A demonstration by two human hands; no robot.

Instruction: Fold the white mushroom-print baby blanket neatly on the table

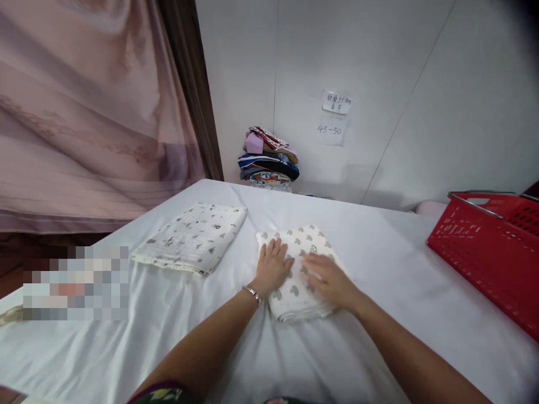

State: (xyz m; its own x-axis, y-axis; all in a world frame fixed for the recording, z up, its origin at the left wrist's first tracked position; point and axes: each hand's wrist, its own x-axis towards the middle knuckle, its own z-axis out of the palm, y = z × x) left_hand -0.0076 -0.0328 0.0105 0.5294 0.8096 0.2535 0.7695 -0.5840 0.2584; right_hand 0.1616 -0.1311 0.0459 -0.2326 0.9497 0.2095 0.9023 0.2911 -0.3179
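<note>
A folded white cloth with grey mushroom-like prints (309,238) lies on the white-covered table in front of me. Flat on its left part rests my left hand (272,266), fingers spread, a silver bracelet at the wrist. Over the cloth's right side is my right hand (330,278), slightly blurred, with its fingers stretched out; whether it presses on the fabric I cannot tell. Neither hand grips anything. To the left lies another folded white cloth (196,235), printed with small grey figures.
A red plastic basket (488,252) with a metal handle stands at the right on the white sheet (379,241). Beyond the far edge rises a stack of folded clothes (269,157). A pink curtain (96,112) hangs at left. Paper notes (332,132) are on the wall.
</note>
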